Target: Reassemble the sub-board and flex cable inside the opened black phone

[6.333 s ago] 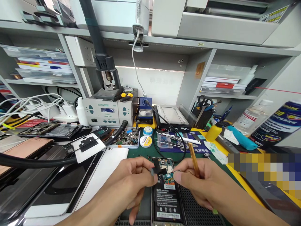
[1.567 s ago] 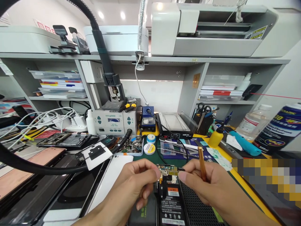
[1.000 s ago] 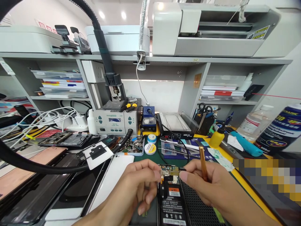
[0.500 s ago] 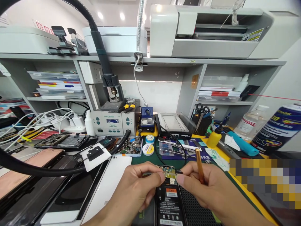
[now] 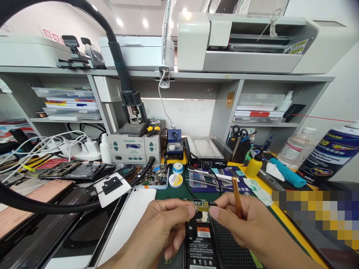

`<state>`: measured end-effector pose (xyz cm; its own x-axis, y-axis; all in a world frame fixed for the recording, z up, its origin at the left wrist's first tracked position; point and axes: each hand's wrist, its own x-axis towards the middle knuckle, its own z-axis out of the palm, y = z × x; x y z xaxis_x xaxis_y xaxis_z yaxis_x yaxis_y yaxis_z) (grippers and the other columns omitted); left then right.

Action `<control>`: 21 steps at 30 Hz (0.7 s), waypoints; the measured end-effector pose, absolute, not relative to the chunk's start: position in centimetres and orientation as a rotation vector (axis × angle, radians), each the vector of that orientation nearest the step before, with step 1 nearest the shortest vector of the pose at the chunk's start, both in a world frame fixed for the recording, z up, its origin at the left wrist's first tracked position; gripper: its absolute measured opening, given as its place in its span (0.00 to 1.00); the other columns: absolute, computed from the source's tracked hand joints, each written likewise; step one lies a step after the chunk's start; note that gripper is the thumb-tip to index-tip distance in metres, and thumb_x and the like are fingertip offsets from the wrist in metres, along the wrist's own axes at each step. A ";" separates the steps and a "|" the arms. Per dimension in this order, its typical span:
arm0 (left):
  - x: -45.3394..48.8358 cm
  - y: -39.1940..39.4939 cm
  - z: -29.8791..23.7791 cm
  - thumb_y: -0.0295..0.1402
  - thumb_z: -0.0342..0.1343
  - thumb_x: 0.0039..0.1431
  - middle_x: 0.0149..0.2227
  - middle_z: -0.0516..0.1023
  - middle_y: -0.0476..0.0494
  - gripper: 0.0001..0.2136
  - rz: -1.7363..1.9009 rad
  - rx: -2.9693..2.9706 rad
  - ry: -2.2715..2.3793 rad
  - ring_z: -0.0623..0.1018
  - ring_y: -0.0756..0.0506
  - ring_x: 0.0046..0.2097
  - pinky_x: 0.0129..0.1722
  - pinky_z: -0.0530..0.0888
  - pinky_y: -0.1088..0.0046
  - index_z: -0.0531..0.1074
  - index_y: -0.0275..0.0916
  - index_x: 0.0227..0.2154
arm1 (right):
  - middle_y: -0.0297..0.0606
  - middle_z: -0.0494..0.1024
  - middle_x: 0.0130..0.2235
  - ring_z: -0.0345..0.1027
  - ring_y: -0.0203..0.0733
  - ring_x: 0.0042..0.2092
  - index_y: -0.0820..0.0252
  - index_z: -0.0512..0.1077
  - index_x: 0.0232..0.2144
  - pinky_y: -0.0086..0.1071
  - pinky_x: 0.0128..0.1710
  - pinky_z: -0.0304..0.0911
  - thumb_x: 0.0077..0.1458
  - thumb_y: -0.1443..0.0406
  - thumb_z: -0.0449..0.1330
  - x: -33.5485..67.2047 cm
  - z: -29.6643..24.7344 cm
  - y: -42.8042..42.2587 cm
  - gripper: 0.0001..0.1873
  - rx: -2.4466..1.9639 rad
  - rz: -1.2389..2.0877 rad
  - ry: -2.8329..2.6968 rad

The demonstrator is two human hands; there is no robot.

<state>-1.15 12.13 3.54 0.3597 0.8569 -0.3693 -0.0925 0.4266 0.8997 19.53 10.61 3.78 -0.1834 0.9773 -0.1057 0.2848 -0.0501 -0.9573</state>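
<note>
An opened phone (image 5: 201, 244) lies in front of me, its black battery and the circuit board at its top end exposed. Over the board, a small yellowish see-through strip (image 5: 203, 207) spans the gap between my fingertips. My left hand (image 5: 168, 224) pinches at the strip's left end, thumb against forefinger. At the right end, my right hand (image 5: 238, 220) is closed, thumb and forefinger together, and a gold-coloured rod-shaped tool (image 5: 237, 194) stands up from its grip. A short black tip shows by the right fingertips; what it belongs to is unclear.
A green mat (image 5: 165, 193) and a black perforated pad (image 5: 231, 243) lie under the work. Phone parts and a white panel (image 5: 131, 220) crowd the left. A hot-air station (image 5: 134, 147) stands behind; a yellow bottle (image 5: 254, 167) and spray can (image 5: 329, 155) are right.
The view has tilted slightly, so the shelf and bench sit a little lower in the picture. Both hands stay over the phone's board with nearly the same grip.
</note>
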 end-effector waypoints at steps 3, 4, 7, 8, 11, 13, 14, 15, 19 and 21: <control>-1.2 12.1 3.6 0.43 0.63 0.56 0.12 0.63 0.55 0.14 0.751 0.985 1.022 0.55 0.56 0.15 0.15 0.51 0.79 0.79 0.35 0.29 | 0.20 0.52 0.19 0.43 0.32 0.21 0.57 0.69 0.30 0.30 0.22 0.41 0.65 0.55 0.60 19.5 3.8 10.5 0.15 -1.372 1.272 -1.520; -1.1 12.1 3.7 0.43 0.63 0.56 0.12 0.62 0.55 0.14 0.756 0.998 1.025 0.55 0.56 0.15 0.15 0.51 0.79 0.79 0.35 0.28 | 0.20 0.52 0.20 0.43 0.32 0.22 0.57 0.69 0.30 0.30 0.22 0.41 0.64 0.55 0.61 19.5 3.8 10.5 0.15 -1.367 1.270 -1.516; -1.0 12.0 3.6 0.43 0.63 0.56 0.12 0.64 0.55 0.13 0.766 0.994 1.019 0.54 0.56 0.14 0.15 0.50 0.79 0.78 0.36 0.29 | 0.20 0.51 0.20 0.43 0.32 0.22 0.57 0.69 0.30 0.30 0.23 0.42 0.64 0.56 0.61 19.3 3.8 10.4 0.14 -1.367 1.249 -1.512; -1.0 11.9 3.6 0.42 0.63 0.56 0.13 0.65 0.55 0.12 0.772 0.985 1.011 0.54 0.56 0.14 0.15 0.51 0.78 0.78 0.36 0.31 | 0.20 0.50 0.20 0.43 0.33 0.22 0.57 0.69 0.29 0.30 0.23 0.41 0.64 0.55 0.61 19.3 3.8 10.4 0.14 -1.373 1.244 -1.515; -0.9 11.8 3.2 0.42 0.65 0.54 0.15 0.69 0.54 0.13 0.798 0.978 0.989 0.56 0.56 0.15 0.15 0.52 0.79 0.76 0.39 0.37 | 0.21 0.51 0.21 0.43 0.33 0.22 0.57 0.69 0.29 0.30 0.23 0.41 0.64 0.55 0.61 19.4 3.9 10.3 0.14 -1.390 1.230 -1.534; -0.8 11.7 2.9 0.43 0.65 0.54 0.14 0.68 0.55 0.13 0.812 0.995 0.989 0.56 0.55 0.15 0.15 0.52 0.78 0.76 0.40 0.36 | 0.21 0.51 0.21 0.43 0.33 0.23 0.57 0.69 0.30 0.30 0.23 0.41 0.64 0.55 0.61 19.4 3.7 10.3 0.14 -1.398 1.228 -1.541; -0.8 11.7 2.9 0.44 0.65 0.54 0.14 0.67 0.56 0.13 0.815 1.004 0.993 0.56 0.55 0.15 0.15 0.51 0.78 0.76 0.40 0.35 | 0.21 0.51 0.21 0.43 0.33 0.22 0.57 0.69 0.30 0.30 0.23 0.41 0.64 0.54 0.61 19.5 3.6 10.3 0.15 -1.395 1.229 -1.539; -0.8 11.7 2.8 0.44 0.65 0.55 0.13 0.66 0.56 0.12 0.816 1.010 0.997 0.56 0.55 0.15 0.15 0.51 0.78 0.76 0.40 0.33 | 0.21 0.51 0.20 0.43 0.33 0.22 0.56 0.69 0.29 0.30 0.22 0.41 0.63 0.54 0.61 19.5 3.4 10.3 0.15 -1.389 1.229 -1.533; -0.6 11.8 2.9 0.44 0.64 0.54 0.13 0.64 0.56 0.12 0.818 0.971 1.023 0.55 0.55 0.15 0.16 0.51 0.78 0.76 0.39 0.30 | 0.22 0.51 0.21 0.43 0.33 0.23 0.56 0.70 0.29 0.31 0.22 0.40 0.61 0.50 0.62 19.7 2.7 10.4 0.18 -1.353 1.246 -1.514; -0.5 11.8 2.9 0.44 0.64 0.54 0.12 0.65 0.56 0.12 0.816 0.937 1.030 0.55 0.55 0.15 0.16 0.51 0.77 0.76 0.39 0.30 | 0.22 0.51 0.21 0.44 0.33 0.23 0.56 0.71 0.28 0.31 0.22 0.40 0.61 0.49 0.63 19.7 2.6 10.5 0.19 -1.345 1.255 -1.514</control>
